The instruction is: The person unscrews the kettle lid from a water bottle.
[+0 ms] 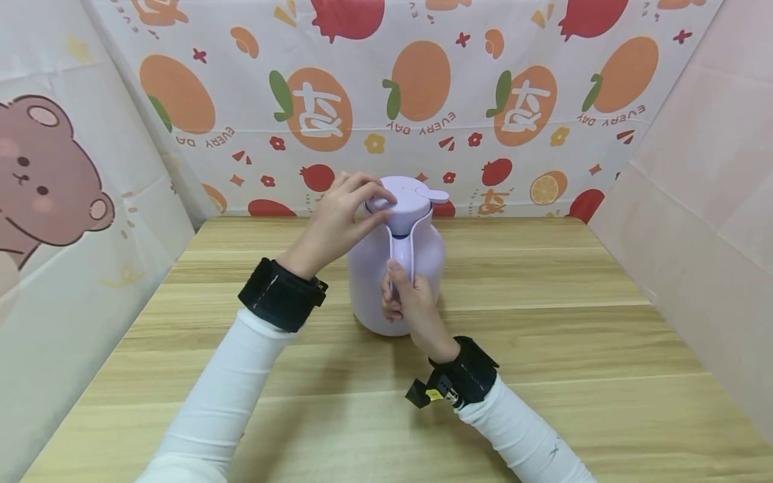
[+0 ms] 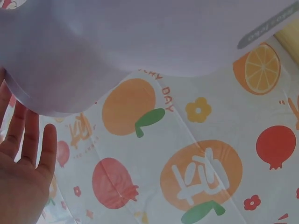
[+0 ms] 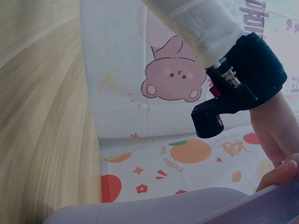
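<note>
A lavender thermos jug (image 1: 367,288) stands upright on the wooden table, its handle (image 1: 401,251) facing me. My left hand (image 1: 337,218) holds the left side of the round lid (image 1: 406,201), thumb across the front and fingers over the top edge. Lower down, my right hand (image 1: 418,312) grips the handle, with the thumb lying up along it. In the left wrist view, fingers of the left hand (image 2: 23,177) reach the rounded top end of the jug (image 2: 117,42). The jug's side (image 3: 140,212) fills the bottom of the right wrist view.
The wooden table (image 1: 543,322) spreads around the jug. A fruit-print cloth (image 1: 374,114) hangs close behind it. Pale cloths stand at both sides, the left one with a bear print (image 1: 54,174). Black bands with small devices wrap both wrists.
</note>
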Tool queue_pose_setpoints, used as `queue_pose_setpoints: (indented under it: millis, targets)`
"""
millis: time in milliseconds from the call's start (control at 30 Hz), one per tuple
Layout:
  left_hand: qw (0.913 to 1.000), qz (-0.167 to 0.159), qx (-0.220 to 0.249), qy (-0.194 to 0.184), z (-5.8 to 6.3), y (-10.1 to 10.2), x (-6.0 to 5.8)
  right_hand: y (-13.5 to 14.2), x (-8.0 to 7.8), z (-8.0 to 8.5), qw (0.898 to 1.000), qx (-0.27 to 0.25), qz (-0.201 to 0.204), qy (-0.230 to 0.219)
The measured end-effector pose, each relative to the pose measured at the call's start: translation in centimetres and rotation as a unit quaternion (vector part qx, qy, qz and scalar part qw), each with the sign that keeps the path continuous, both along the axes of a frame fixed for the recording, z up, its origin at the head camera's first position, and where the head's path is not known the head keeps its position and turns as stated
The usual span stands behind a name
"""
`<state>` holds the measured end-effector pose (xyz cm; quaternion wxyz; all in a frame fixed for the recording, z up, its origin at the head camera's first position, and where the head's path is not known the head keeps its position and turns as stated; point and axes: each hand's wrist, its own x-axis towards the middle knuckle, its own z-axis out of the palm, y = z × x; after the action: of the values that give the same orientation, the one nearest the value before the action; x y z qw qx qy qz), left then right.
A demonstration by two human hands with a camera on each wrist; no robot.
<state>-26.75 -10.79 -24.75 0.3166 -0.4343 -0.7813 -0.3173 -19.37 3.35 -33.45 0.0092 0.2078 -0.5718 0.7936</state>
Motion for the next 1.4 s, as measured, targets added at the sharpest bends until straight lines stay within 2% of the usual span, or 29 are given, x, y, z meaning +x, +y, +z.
queue_pose_setpoints:
  millis: [100,200,300,367,467,533,600,667,767,1100,1400]
  targets:
    - [0.9992,0.029,-0.028,-0.003,0.4,0.3,0.2,0.1,0.0,0.0,1.0,0.006,-0.004,-0.004]
    - [0.9958,0.047,-0.077,0.015,1.4,0.9,0.1,0.1,0.1,0.0,1.0,0.011,-0.003,-0.01]
    - [0.9866,0.058,-0.152,0.01,2.6,1.9,-0.2,0.1,0.1,0.0,1.0,0.015,-0.002,-0.012]
    - [0.9741,0.07,-0.213,-0.029,3.3,2.7,-0.4,0.1,0.1,0.0,1.0,0.017,0.0,-0.01]
    - [0.9429,0.098,-0.301,-0.105,4.0,3.6,-0.7,0.1,0.2,0.0,1.0,0.015,0.001,-0.006]
    - [0.9243,0.109,-0.337,-0.144,4.2,4.1,-1.0,0.1,0.3,0.1,1.0,0.013,0.002,-0.006]
    - [0.9128,0.113,-0.358,-0.16,4.2,4.5,-1.3,0.1,0.3,0.1,1.0,0.011,0.001,-0.006]
    - [0.9074,0.115,-0.369,-0.166,4.2,4.8,-1.5,0.1,0.3,0.2,1.0,0.01,0.0,-0.006]
    - [0.9063,0.12,-0.37,-0.166,4.1,5.0,-1.8,0.0,0.3,0.2,1.0,0.009,0.001,-0.007]
    - [0.9242,0.142,-0.322,-0.149,3.5,5.3,-1.9,0.1,0.1,0.1,1.0,0.012,0.003,-0.01]
    - [0.9337,0.133,-0.304,-0.135,3.4,5.3,-2.1,0.1,0.1,0.1,1.0,0.012,0.002,-0.006]
